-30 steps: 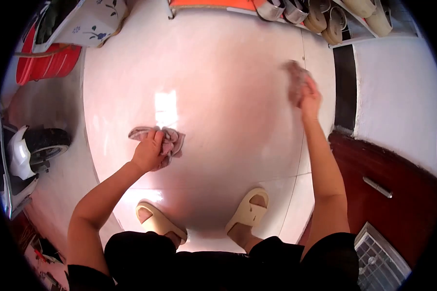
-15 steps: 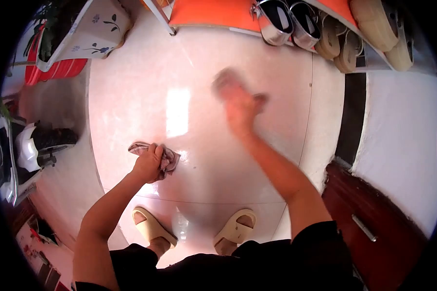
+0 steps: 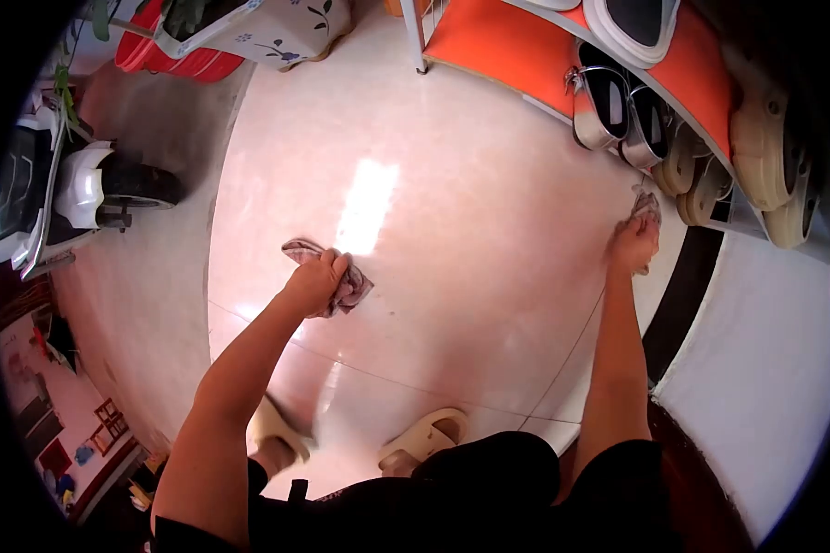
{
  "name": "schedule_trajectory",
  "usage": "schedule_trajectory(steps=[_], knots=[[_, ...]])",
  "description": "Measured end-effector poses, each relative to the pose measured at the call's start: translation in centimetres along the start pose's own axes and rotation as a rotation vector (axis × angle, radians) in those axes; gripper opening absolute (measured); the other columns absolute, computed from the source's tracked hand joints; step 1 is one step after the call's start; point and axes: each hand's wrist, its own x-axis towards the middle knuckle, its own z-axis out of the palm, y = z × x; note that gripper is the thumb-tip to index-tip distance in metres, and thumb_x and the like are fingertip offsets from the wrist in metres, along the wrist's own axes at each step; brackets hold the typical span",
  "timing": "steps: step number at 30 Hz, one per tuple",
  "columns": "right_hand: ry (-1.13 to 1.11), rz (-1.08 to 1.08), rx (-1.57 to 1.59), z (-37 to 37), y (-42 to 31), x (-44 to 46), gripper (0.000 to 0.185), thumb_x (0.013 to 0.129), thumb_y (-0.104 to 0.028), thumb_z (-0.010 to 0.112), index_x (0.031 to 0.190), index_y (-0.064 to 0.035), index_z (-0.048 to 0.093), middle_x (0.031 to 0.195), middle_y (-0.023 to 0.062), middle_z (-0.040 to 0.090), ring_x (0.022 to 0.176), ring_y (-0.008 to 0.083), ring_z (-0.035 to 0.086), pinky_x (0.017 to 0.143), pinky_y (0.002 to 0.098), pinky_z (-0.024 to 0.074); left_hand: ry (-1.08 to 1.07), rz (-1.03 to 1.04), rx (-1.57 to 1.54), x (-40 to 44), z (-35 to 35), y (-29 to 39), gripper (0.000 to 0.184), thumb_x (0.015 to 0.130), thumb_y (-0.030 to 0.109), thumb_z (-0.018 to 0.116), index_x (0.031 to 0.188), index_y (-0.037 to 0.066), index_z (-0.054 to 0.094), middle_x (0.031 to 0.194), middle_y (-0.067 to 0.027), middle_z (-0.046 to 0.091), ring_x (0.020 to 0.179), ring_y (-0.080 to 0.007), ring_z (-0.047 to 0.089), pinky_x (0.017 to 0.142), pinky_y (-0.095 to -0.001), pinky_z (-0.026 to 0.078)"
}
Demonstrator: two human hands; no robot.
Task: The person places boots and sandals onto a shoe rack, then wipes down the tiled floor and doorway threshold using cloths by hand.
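My left hand (image 3: 317, 281) is closed around a crumpled, patterned cloth (image 3: 352, 289) in greyish pink, low over the glossy tiled floor (image 3: 470, 221). Its folds stick out on both sides of the fingers. My right hand (image 3: 634, 245), out at the right, grips a second cloth (image 3: 647, 206) of similar colour against the floor. That hand is close to the shoes at the foot of the shoe rack. Part of each cloth is hidden under the fingers.
An orange-shelved shoe rack (image 3: 498, 55) holding silver shoes (image 3: 603, 109) and beige clogs (image 3: 762, 152) stands at upper right. A flowered planter (image 3: 277, 39), a red basin (image 3: 175, 57) and a wheeled vehicle (image 3: 88, 184) are at left. Cream slippers (image 3: 426, 437) are on my feet.
My right hand has swept right with its cloth, from mid-floor to beside the shoe rack. My left hand keeps its cloth in nearly the same place. The view has turned right.
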Motion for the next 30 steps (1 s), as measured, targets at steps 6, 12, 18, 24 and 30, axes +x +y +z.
schedule_trajectory(steps=[6, 12, 18, 24, 30], knots=[[0.213, -0.869, -0.331, 13.2, -0.4, -2.9, 0.030, 0.082, -0.013, 0.062, 0.112, -0.0144, 0.064, 0.117, 0.0078, 0.062, 0.105, 0.0294, 0.056, 0.090, 0.0477, 0.0446, 0.020, -0.007, -0.009, 0.0, 0.7, -0.1, 0.047, 0.082, 0.020, 0.065, 0.121, 0.003, 0.043, 0.111, -0.0204, 0.052, 0.090, -0.0373, 0.062, 0.070, -0.0437, 0.053], [-0.462, -1.013, -0.028, 7.8, -4.2, -23.2, 0.038, 0.073, -0.004, 0.064, 0.110, -0.0155, 0.066, 0.114, 0.0016, 0.063, 0.106, 0.0277, 0.056, 0.091, 0.0435, 0.0424, 0.075, 0.078, 0.049, 0.1, 1.3, -1.0, 0.046, 0.082, 0.021, 0.064, 0.119, 0.002, 0.044, 0.109, -0.0229, 0.053, 0.089, -0.0397, 0.062, 0.069, -0.0472, 0.051], [-0.492, -0.848, 0.119, 1.9, 0.7, -19.6, 0.027, 0.072, 0.005, 0.051, 0.091, -0.0050, 0.068, 0.082, 0.0095, 0.069, 0.085, 0.0275, 0.065, 0.072, 0.0407, 0.0503, 0.126, 0.178, -0.084, 0.3, 2.3, -2.7, 0.056, 0.067, 0.017, 0.074, 0.114, 0.004, 0.046, 0.108, -0.0192, 0.055, 0.098, -0.0380, 0.058, 0.080, -0.0453, 0.050], [0.058, -0.456, -0.390, 1.0, 9.0, -19.5, 0.034, 0.086, -0.008, 0.056, 0.119, -0.0054, 0.064, 0.128, 0.0164, 0.059, 0.106, 0.0300, 0.061, 0.085, 0.0364, 0.0497, 0.066, 0.213, -0.824, -3.7, 0.3, -7.0, 0.029, 0.082, 0.020, 0.072, 0.100, 0.008, 0.051, 0.089, -0.0081, 0.056, 0.087, -0.0197, 0.054, 0.077, -0.0327, 0.046], [0.027, -0.626, -0.289, 12.4, -5.6, -44.2, 0.029, 0.087, -0.015, 0.053, 0.111, -0.0070, 0.066, 0.122, 0.0116, 0.061, 0.112, 0.0300, 0.052, 0.097, 0.0446, 0.0380, 0.553, 0.109, -1.644, -19.4, 1.4, -14.9, 0.044, 0.087, 0.016, 0.068, 0.124, 0.007, 0.047, 0.107, -0.0045, 0.056, 0.095, -0.0123, 0.056, 0.082, -0.0275, 0.048]])
